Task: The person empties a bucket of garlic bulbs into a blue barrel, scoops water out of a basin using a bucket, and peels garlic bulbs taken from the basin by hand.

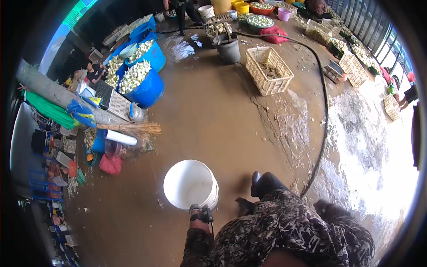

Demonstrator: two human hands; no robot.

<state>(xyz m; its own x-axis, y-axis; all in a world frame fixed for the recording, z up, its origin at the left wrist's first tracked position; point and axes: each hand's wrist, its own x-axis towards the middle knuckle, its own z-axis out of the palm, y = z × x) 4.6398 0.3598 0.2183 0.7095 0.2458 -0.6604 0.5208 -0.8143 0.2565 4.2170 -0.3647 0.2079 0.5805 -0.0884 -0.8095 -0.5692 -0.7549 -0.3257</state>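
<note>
A white bucket [189,183], with nothing visible inside, is tilted so that its open mouth faces up toward me. My left hand [200,214], in a dark glove with a strap at the wrist, is closed on the bucket's near rim. On the right, my right hand [324,207] hangs beside my camouflage jacket; it is dark, and its fingers cannot be made out. One of my dark boots [255,178] shows on the wet brown floor between the bucket and the jacket.
A beige crate [269,73] stands ahead, near a grey bucket [229,50]. A black hose [326,111] curves along the right. Blue tubs [149,91] of pale produce and a straw broom [138,129] are at left. Other people are at the far edges.
</note>
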